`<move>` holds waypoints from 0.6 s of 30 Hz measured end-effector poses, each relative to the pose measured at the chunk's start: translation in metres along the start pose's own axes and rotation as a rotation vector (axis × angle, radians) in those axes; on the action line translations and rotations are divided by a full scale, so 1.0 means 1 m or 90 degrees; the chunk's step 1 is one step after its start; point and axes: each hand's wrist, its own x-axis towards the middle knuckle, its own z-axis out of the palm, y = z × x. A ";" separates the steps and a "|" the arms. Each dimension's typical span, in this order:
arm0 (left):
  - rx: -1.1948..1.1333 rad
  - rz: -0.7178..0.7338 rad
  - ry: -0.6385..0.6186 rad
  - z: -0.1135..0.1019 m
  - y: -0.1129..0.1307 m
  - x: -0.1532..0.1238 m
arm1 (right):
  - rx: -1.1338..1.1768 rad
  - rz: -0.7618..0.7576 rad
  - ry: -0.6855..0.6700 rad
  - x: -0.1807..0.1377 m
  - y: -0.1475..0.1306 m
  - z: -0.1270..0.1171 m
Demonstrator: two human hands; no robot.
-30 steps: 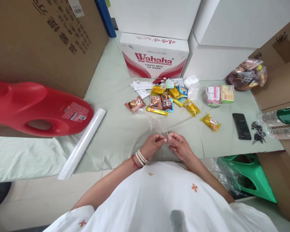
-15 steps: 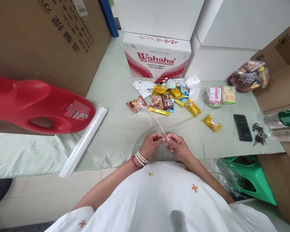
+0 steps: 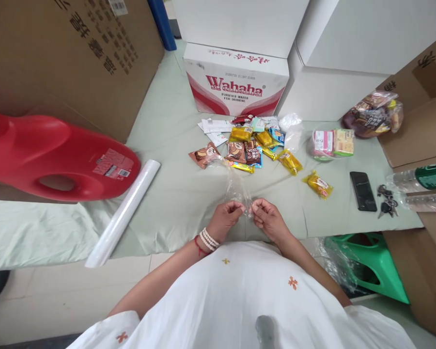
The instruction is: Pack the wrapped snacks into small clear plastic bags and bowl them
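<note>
A clear plastic bag (image 3: 236, 186) stretches over the cloth toward me, its near edge between my two hands. My left hand (image 3: 225, 217), with a beaded bracelet at the wrist, pinches one side of that edge. On the other side, my right hand (image 3: 269, 218) pinches it between thumb and fingers. The bag's far end reaches a brown snack packet (image 3: 205, 155); whether the packet is inside it I cannot tell. Beyond lies a pile of wrapped snacks, with a brown cocoa packet (image 3: 253, 152) and yellow packets (image 3: 289, 162) among them.
At left are a red jug (image 3: 58, 155) and a white plastic roll (image 3: 125, 213). A Wahaha carton (image 3: 236, 85) stands behind the snacks. To the right lie bagged pink and yellow packs (image 3: 332, 144), a phone (image 3: 363, 191), keys (image 3: 387, 201) and bottles (image 3: 430, 177). A green stool (image 3: 385, 271) is below.
My hands have moved slightly apart, and the bag's near edge between them is spread wider. The snacks stay where they were; the view has shifted a little.
</note>
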 end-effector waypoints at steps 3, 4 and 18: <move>0.031 0.030 0.012 0.000 0.002 -0.002 | -0.036 -0.012 -0.003 0.001 0.001 0.000; 0.045 0.041 0.020 0.000 0.003 -0.002 | -0.055 -0.017 -0.003 0.001 0.001 0.000; 0.021 0.018 0.014 -0.007 -0.003 0.002 | -0.171 -0.047 -0.048 0.004 0.000 -0.004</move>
